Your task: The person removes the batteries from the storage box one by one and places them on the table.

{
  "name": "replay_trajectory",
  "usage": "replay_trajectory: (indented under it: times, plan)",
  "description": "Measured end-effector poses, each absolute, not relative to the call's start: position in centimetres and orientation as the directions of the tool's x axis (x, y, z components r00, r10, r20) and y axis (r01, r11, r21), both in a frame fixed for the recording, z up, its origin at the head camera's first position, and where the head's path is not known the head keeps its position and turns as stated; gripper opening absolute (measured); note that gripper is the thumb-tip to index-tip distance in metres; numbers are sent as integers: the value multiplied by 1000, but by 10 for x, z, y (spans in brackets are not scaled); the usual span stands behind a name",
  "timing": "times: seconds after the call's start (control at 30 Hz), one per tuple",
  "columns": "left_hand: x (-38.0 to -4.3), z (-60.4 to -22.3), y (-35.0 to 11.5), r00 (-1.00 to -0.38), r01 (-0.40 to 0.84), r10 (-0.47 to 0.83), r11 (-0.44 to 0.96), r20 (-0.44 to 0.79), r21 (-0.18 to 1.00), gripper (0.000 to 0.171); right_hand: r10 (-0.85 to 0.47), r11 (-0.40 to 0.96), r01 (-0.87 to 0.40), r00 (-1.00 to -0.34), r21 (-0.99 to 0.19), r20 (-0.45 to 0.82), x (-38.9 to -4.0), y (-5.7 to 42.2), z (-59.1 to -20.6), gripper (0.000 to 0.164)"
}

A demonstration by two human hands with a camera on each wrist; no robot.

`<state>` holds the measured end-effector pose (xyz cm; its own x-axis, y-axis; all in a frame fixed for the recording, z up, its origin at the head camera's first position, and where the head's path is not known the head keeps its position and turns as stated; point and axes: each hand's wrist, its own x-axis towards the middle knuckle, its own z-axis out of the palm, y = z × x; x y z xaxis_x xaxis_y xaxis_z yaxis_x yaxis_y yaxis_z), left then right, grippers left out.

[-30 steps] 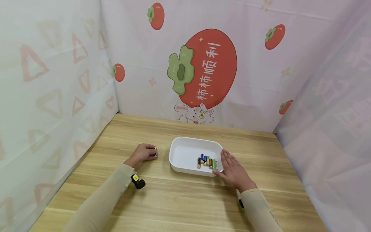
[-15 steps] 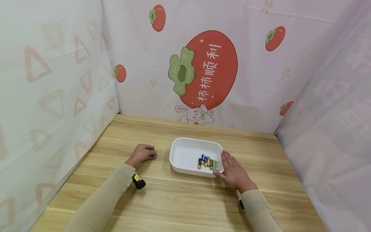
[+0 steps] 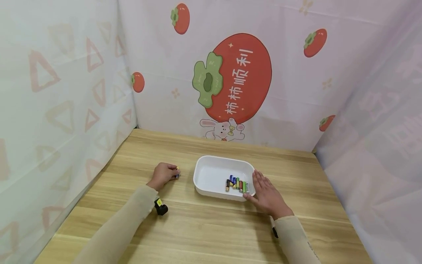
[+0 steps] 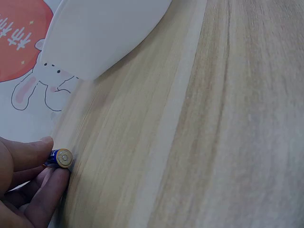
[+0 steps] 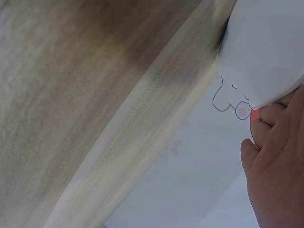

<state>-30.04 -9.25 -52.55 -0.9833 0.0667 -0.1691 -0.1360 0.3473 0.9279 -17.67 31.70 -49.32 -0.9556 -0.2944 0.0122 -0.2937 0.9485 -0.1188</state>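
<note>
My left hand (image 3: pixel 163 174) pinches a blue battery with a yellow end (image 4: pixel 61 158) between thumb and fingers, close over the table to the left of the white tray (image 3: pixel 209 174). In the left wrist view the round end of this battery faces the camera. Against the tray's right end lies my right hand (image 3: pixel 267 195), its fingers straight along the rim and its thumb at the near corner. Several batteries (image 3: pixel 237 184) in black, blue, green, red and silver lie together in the right part of the tray.
The wooden table (image 3: pixel 211 231) carries the tray near its middle. A printed cloth (image 3: pixel 158 110) with persimmons and a rabbit hangs along the back edge, and pale cloths stand at the left (image 3: pixel 79 146) and right (image 3: pixel 372 154).
The left wrist has turned a little and shifted slightly, still with the battery in the fingers. The right hand, tray and batteries in it stay put.
</note>
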Motion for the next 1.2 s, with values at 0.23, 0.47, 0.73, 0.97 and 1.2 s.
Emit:
replay_trajectory:
  times: [0.23, 0.47, 0.73, 0.97, 1.2]
  plan:
    - [-301, -521, -89, -987, -92, 72, 473, -142, 876, 28, -295, 949, -295, -955, -111, 13, -178, 318, -495, 98]
    - [-302, -520, -86, -985, -111, 60, 512, -164, 852, 23, -294, 949, -294, -956, -115, 17, -177, 318, -495, 99]
    - [-303, -518, -88, -979, -136, 63, 502, -193, 854, 23, -291, 949, -291, -957, -121, 11, -178, 318, -494, 99]
    - [-301, -512, -93, -977, -157, 50, 491, -208, 857, 20, -291, 948, -289, -957, -135, 5, -176, 315, -493, 100]
    - [-300, -496, -93, -959, -237, 66, 351, -277, 906, 19, -290, 948, -288, -957, -136, 3, -176, 316, -491, 99]
